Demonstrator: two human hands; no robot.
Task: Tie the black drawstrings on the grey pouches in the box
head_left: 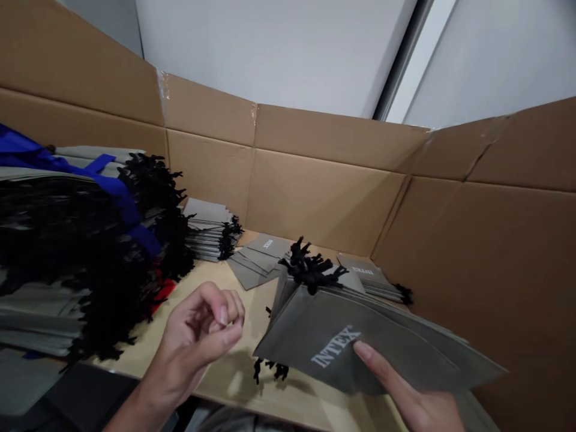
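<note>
Holding grey INTEX bags (342, 348) at lower right of frame, right grip (418, 399) is clamping the stack, keeping it fanned; left grip (198, 339) is hanging curled shut, empty, just beside them above the counter (234, 300).

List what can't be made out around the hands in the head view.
Head view:
- right hand: grip on the grey INTEX bags cut off by the bottom edge, thumb hidden behind them
- red item: mostly hidden by black cords, kind unclear
- blue fabric: cut off by the left edge
</note>
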